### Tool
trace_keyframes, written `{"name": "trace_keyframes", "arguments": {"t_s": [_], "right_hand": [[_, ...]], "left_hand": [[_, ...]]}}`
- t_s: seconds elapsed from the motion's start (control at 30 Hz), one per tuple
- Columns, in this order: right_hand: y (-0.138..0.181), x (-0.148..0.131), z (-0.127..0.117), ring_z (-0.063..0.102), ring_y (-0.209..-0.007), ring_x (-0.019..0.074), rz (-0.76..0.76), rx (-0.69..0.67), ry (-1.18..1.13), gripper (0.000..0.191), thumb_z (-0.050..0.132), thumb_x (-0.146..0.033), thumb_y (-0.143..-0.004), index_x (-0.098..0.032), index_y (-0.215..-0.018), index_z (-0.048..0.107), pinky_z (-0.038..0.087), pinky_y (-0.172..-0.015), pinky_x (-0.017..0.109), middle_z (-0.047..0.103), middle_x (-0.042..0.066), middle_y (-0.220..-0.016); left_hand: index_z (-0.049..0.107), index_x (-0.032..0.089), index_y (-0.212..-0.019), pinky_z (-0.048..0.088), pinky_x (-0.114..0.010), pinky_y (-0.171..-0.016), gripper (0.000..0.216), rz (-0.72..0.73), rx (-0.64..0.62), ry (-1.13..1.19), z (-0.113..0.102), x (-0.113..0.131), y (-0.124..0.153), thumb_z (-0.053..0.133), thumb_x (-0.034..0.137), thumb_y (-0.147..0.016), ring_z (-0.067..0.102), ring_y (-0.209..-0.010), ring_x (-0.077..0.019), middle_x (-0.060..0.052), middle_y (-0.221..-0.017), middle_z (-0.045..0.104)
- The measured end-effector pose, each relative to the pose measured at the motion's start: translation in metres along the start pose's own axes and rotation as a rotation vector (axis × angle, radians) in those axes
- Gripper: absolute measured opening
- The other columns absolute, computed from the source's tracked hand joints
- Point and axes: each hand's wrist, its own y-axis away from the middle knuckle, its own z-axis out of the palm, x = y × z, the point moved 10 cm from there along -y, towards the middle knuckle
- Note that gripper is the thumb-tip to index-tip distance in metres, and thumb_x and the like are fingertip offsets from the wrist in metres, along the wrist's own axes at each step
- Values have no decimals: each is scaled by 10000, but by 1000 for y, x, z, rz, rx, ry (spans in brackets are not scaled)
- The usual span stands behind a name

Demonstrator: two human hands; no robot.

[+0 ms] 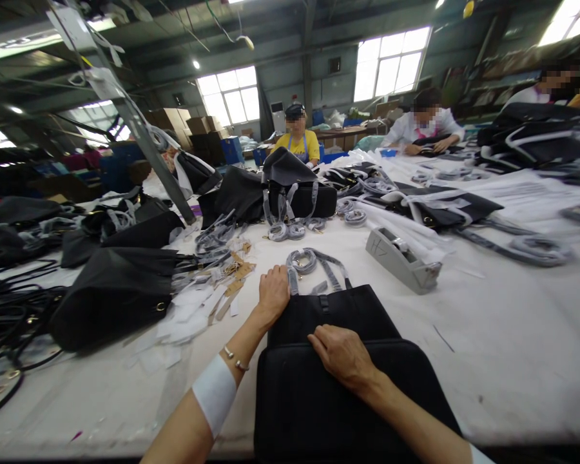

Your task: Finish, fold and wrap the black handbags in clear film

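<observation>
Scraps (188, 316) are lying left of a person's left hand (274, 291), which is resting, fingers bent, at a black bag's (319, 393) upper left edge on the table (512, 361); the right hand (343, 354) is resting curled over its middle, both grips unclear. Even pressure would be helping it lie flat. Its contents are not showing; rightward, a dispenser (399, 264) is holding tape (400, 245).

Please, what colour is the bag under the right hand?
The bag is black, as the head view shows.
</observation>
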Motion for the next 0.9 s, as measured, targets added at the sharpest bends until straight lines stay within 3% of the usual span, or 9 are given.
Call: {"name": "trace_keyframes", "arguments": {"t_s": [0.1,0.17,0.27,0.4,0.57,0.73,0.9], "right_hand": [[0,0,0,577,-615,135,-4,4,-3,294,467,-294,-972,-201,-719,584,301,-609,287,632,1,-685],[0,0,0,575,-610,135,-4,1,-3,292,469,-289,-971,-198,-719,583,299,-604,285,632,4,-684],[0,0,0,582,-616,136,-3,-7,-3,283,478,-279,-967,-192,-719,584,299,-604,278,638,9,-687],[0,0,0,594,-628,142,5,-1,11,267,485,-273,-963,-192,-731,590,300,-610,278,648,14,-700],[0,-1,-1,594,-629,138,-1,5,9,276,476,-280,-968,-195,-731,588,296,-606,279,650,10,-696],[-1,0,-1,591,-628,135,4,-10,4,287,470,-292,-972,-195,-727,582,298,-604,277,645,7,-694],[0,-2,-3,589,-625,133,-5,-5,10,285,461,-297,-975,-196,-739,586,294,-601,281,648,6,-704]], "left_hand": [[561,179,-1216,350,-366,-1015,387,215,62,10,-10,33,4,398,81,-880,537,-1162,-236,-119,-1212,618],[584,181,-1211,338,-365,-1036,358,333,-15,94,0,54,3,425,120,-896,542,-1174,-238,-116,-1215,637],[570,133,-1250,373,-424,-1007,367,338,-156,154,29,70,-7,490,224,-903,588,-1118,-290,-167,-1144,675],[624,147,-1167,444,-437,-905,335,266,-216,163,53,74,-21,574,229,-846,630,-1027,-310,-150,-1028,714],[674,183,-1075,434,-427,-898,290,240,-251,167,40,62,-23,531,148,-824,626,-997,-290,-132,-1012,712],[739,228,-804,443,-342,-860,189,370,-467,209,34,65,-23,627,120,-697,626,-868,-234,-37,-819,720],[713,202,-663,463,-255,-684,139,398,-677,283,52,71,-25,619,107,-624,570,-661,-164,18,-604,656]]}}
